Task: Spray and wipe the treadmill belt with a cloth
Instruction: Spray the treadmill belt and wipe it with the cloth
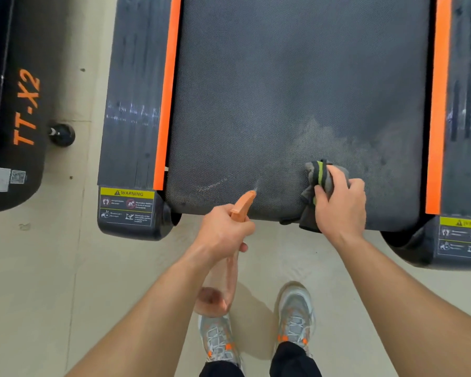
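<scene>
The dark textured treadmill belt (283,91) fills the upper middle, with a pale wet patch on its near right part. My left hand (223,235) grips a spray bottle (244,205) with an orange head and a clear body; its nozzle points at the belt's rear edge and a fine mist leaves the tip. My right hand (340,205) presses a crumpled grey cloth (320,180) with a lime stripe against the belt near its rear edge, right of the nozzle. Part of the cloth hangs over the belt's end.
Orange strips (167,91) and dark side rails (132,104) flank the belt, with warning labels (127,206) on the end caps. Another machine marked TT-X2 (25,107) stands at the left. My two shoes (256,327) stand on the pale floor (38,281).
</scene>
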Demonstrator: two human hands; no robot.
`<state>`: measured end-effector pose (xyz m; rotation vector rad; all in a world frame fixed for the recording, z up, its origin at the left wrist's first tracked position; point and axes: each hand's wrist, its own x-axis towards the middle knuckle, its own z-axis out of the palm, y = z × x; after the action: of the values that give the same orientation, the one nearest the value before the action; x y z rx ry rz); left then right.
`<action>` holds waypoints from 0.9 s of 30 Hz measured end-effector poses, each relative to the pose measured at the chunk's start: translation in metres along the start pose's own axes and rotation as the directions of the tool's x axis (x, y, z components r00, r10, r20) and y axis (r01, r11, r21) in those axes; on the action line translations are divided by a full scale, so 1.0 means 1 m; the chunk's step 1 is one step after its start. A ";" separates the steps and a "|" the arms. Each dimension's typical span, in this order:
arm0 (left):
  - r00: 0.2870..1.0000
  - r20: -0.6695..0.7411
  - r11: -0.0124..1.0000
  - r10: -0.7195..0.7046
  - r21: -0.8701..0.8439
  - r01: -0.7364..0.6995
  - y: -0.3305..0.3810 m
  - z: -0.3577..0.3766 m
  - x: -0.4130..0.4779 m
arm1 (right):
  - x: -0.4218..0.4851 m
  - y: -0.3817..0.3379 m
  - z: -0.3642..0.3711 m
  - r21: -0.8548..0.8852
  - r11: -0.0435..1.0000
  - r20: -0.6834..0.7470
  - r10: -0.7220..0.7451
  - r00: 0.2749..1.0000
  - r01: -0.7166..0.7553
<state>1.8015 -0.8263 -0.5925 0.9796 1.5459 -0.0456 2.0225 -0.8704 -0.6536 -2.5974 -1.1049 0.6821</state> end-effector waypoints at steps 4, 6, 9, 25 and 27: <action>0.999 0.030 0.997 0.023 -0.074 -0.021 0.005 0.014 0.001 | 0.002 0.012 -0.008 0.039 0.998 -0.063 0.054 0.997 -0.051; 0.998 0.009 0.992 0.057 -0.114 -0.056 0.012 0.019 0.004 | 0.002 0.017 -0.011 0.052 0.998 -0.093 0.049 0.994 -0.044; 0.996 0.013 0.995 0.085 -0.053 -0.084 0.030 0.029 0.008 | 0.001 0.028 -0.015 0.082 0.995 -0.116 0.059 0.992 -0.050; 0.986 -0.098 0.984 0.131 -0.108 -0.142 0.100 0.053 0.023 | 0.069 0.034 -0.035 0.092 0.990 -0.236 -0.084 0.968 0.109; 0.987 -0.097 0.980 0.129 -0.137 -0.142 0.095 0.045 0.022 | 0.113 0.013 -0.029 0.019 0.986 -0.245 -0.155 0.957 0.164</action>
<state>1.8956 -0.7781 -0.5762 0.9801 1.5353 0.2051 2.1140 -0.7979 -0.6704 -2.4445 -1.1915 0.3347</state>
